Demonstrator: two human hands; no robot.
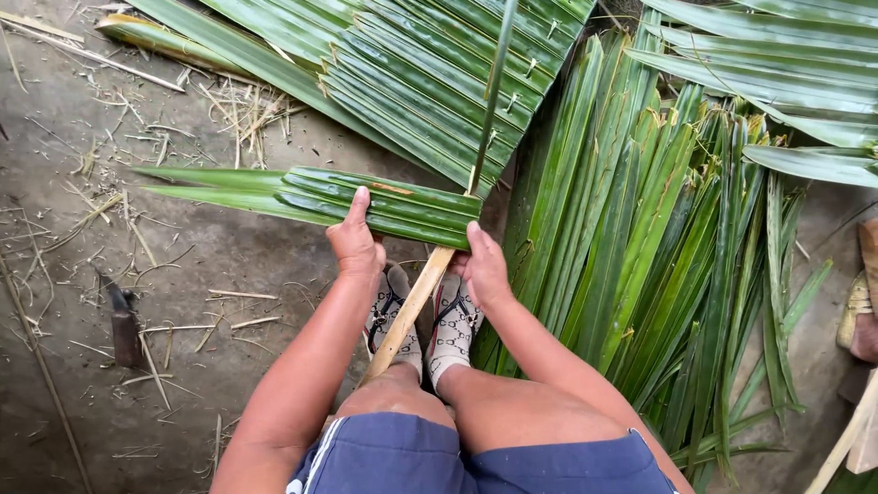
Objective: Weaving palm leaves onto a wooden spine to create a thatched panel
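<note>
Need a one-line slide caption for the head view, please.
Left hand and right hand press folded palm leaves against a wooden stick.

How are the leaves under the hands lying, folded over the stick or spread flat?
Folded: the green leaves double over the stick, pressed by left hand and right hand.
</note>
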